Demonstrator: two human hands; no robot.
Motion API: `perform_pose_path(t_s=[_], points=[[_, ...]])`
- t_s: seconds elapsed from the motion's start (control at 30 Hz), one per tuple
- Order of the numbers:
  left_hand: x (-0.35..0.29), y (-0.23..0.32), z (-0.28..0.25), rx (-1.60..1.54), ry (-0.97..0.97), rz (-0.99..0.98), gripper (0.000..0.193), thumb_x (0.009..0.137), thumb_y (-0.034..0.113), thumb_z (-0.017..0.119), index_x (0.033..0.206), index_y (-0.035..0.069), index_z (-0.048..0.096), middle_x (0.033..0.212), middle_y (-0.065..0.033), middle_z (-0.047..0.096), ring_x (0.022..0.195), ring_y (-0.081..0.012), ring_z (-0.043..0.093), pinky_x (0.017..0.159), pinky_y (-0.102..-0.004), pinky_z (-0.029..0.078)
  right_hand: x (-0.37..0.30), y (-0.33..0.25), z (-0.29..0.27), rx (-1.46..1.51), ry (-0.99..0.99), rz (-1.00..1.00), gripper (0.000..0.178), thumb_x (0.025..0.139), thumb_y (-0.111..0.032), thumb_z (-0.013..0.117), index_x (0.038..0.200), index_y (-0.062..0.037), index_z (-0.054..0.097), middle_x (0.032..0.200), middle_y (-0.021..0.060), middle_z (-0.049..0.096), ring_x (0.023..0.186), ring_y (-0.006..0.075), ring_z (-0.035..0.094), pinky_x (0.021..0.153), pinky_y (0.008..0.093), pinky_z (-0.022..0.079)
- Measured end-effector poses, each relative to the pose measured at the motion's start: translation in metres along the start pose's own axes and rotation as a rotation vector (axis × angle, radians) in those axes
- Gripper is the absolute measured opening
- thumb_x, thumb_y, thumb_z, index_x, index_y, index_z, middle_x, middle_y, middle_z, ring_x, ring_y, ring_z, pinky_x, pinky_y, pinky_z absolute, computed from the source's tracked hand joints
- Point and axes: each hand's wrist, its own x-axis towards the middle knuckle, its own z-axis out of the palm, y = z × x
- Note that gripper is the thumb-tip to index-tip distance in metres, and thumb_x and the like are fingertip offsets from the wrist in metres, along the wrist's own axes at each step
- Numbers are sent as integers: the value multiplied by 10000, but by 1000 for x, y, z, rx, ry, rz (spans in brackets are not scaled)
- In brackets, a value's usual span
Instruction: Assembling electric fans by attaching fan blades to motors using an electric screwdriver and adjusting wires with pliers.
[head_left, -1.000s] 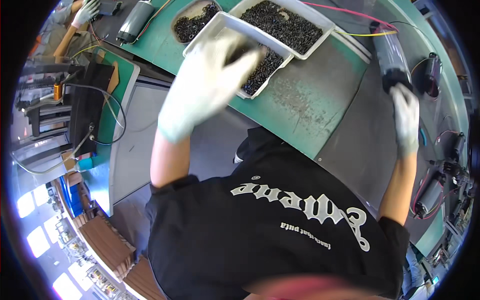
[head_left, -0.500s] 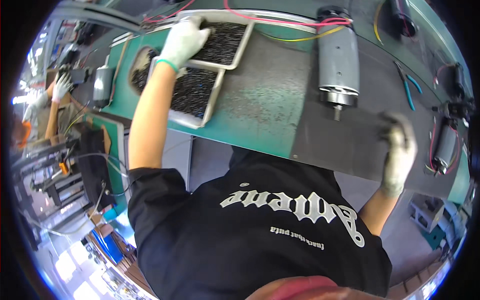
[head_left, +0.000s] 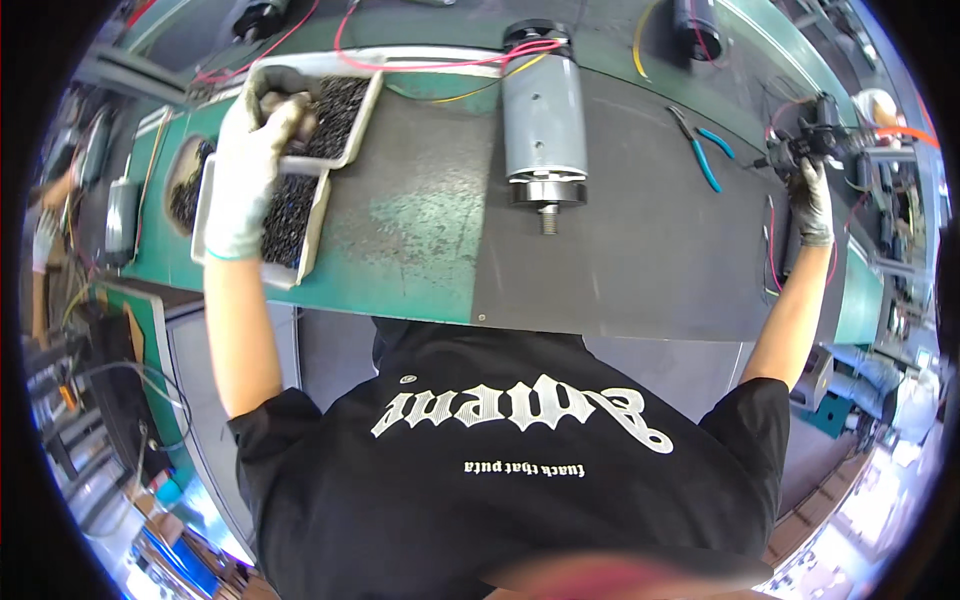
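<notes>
My left hand (head_left: 248, 165), in a white glove with dark-stained fingertips, is above two white trays (head_left: 318, 215) filled with small black screw-like parts (head_left: 290, 215). Its fingers are curled together; what they hold, if anything, is too blurred to make out. Far to the right, my gloved right hand (head_left: 812, 205) is closed on a black power tool (head_left: 818, 140) with an orange hose at its back. Between my hands a large grey cylindrical motor (head_left: 545, 115) lies on the bench, its threaded shaft toward me, red and yellow wires at its far end.
Blue-handled pliers (head_left: 705, 155) lie right of the motor on the dark mat (head_left: 620, 270). Another motor (head_left: 697, 28) is at the far edge. A grey motor (head_left: 122, 220) stands at left, near a co-worker's gloved hand (head_left: 45, 240). Red wires (head_left: 420, 67) cross behind the trays.
My right hand has moved right and away from me and taken hold of the power tool. My left hand stays over the trays, fingers curled. The view has shifted, moving the bench leftward in the picture.
</notes>
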Motion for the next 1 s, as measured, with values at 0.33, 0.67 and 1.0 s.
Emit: perform_pose_path(t_s=[0.33, 0.67, 1.0], points=[[-80, 26, 188, -1307, -237, -338, 294, 901, 280, 665, 1076, 59, 581, 789, -1, 464, 561, -50, 343, 566, -224, 325, -78, -77, 280, 258, 5, -400, 474, 794, -47, 604, 1238, 56, 475, 1153, 185, 562, 1039, 277, 578, 867, 398, 498], [-85, 20, 202, -1303, -291, -389, 250, 903, 294, 655, 1049, 99, 600, 864, -10, 485, 580, -63, 354, 578, -231, 336, -107, -64, 334, 562, 54, -298, 416, 783, -27, 580, 1179, 57, 481, 1079, 166, 535, 982, 241, 544, 805, 358, 498], [-84, 7, 210, -1300, -379, -261, 306, 899, 379, 633, 965, 84, 583, 808, -7, 494, 553, -77, 350, 582, -241, 346, -110, -54, 327, 687, -134, -213, 382, 784, -30, 577, 1145, 53, 486, 1036, 151, 515, 948, 222, 523, 783, 338, 488]])
